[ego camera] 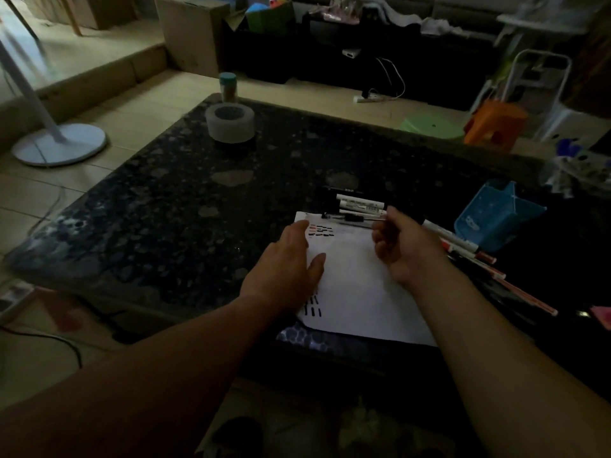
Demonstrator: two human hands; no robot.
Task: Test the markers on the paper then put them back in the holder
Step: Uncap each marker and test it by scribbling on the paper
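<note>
2 hands were over the paper (357,285) near the table's (165,200) front edge. My left hand (284,269) lay flat on its left side, fingers straight and close together. My right hand (401,246) had its fingers curled, pinching a thin dark marker (355,218) at the sheet's far edge. White markers (360,203) lay just beyond it, and loose markers (463,247) lay beside the blue holder (496,219) — right of the paper.

A dimly lit home living room: a low speckled stone table (198,200) stands on pale floor tiles, with a fan's round base (59,143) to its left, plastic stools (496,125) to its right, and a cardboard box (191,31) and seemingly a cluttered sofa (463,8) beyond it.
</note>
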